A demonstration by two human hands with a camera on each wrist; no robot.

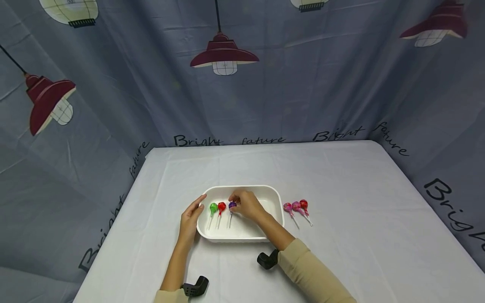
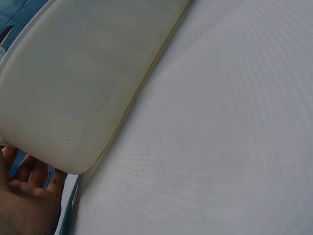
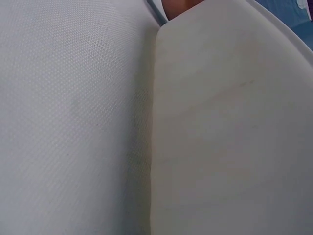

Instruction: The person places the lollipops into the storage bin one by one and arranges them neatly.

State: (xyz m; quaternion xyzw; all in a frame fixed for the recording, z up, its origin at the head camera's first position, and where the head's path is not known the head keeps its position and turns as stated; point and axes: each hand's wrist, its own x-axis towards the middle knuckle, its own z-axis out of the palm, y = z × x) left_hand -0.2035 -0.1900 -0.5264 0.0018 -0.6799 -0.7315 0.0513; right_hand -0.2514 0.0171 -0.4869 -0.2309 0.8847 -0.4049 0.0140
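A white tray (image 1: 242,237) stands on the table with a green lollipop (image 1: 214,208), a red lollipop (image 1: 221,206) and a purple lollipop (image 1: 232,205) inside, sticks toward the near side. My right hand (image 1: 246,204) reaches over the tray and pinches the purple lollipop by its head. At the tray's left end, my left hand (image 1: 190,221) rests against the rim with fingers extended. In the left wrist view, the left hand (image 2: 32,196) shows beside the tray's outer wall (image 2: 73,98). The right wrist view has mostly the tray's side (image 3: 225,127); the lollipops are hidden there.
Right of the tray, two pink lollipops (image 1: 288,207) and another red lollipop (image 1: 304,204) lie close together on the white tablecloth (image 1: 360,189). A grey curtain (image 1: 284,97) printed with lamps and lettering hangs around the table. Black wrist cameras (image 1: 196,287) sit near both sleeves.
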